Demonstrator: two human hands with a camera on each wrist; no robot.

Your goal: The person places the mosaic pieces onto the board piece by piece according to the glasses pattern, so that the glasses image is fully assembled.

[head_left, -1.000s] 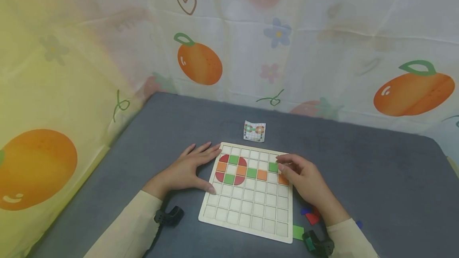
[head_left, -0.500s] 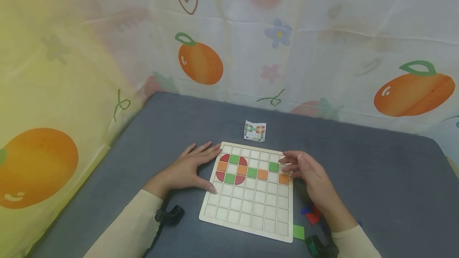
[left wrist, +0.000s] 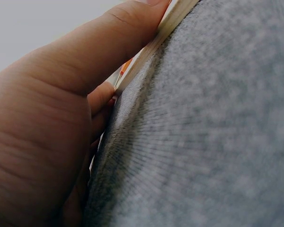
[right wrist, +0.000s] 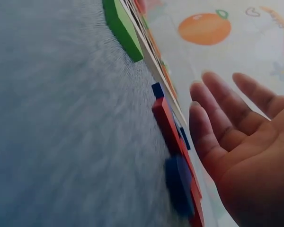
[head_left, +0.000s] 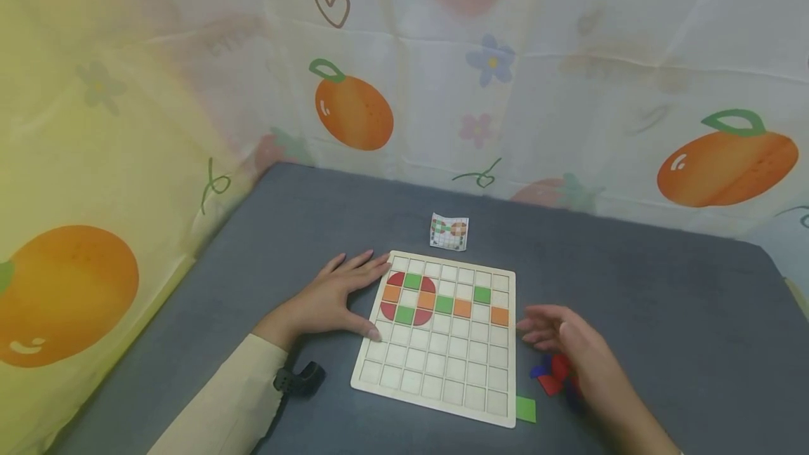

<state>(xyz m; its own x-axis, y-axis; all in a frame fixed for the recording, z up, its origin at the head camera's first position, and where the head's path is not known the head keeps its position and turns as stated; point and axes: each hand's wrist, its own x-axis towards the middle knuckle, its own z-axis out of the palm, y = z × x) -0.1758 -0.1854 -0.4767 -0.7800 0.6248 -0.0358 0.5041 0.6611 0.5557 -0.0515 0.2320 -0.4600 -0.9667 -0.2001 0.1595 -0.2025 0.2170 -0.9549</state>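
Observation:
A pale wooden grid board [head_left: 442, 392] lies on the grey cloth. My left hand [head_left: 331, 304] rests at its left side, fingers straight on the upper corner and thumb on the edge; the thumb [left wrist: 104, 42] over the rim shows in the left wrist view. Red quarter-rounds, green squares and orange squares form a ring at the board's upper left. Further right sit a green square [head_left: 482, 295] and an orange square [head_left: 500, 316]. My right hand [head_left: 578, 343] hovers right of the board, fingers loosely bent, holding nothing. Beneath it lie red pieces [head_left: 549, 385] and blue pieces [head_left: 539, 371], partly hidden.
A loose green square [head_left: 526, 409] touches or nearly touches the board's lower right edge. Behind the board lies a small printed card [head_left: 449, 232] with a coloured pattern. A fruit-print curtain [head_left: 404, 90] hangs behind the table. A black strap device [head_left: 300, 379] sits at the left wrist.
My right hand has drawn back from the board's upper right, moving right and towards me, uncovering the squares there. My left hand stays where it was.

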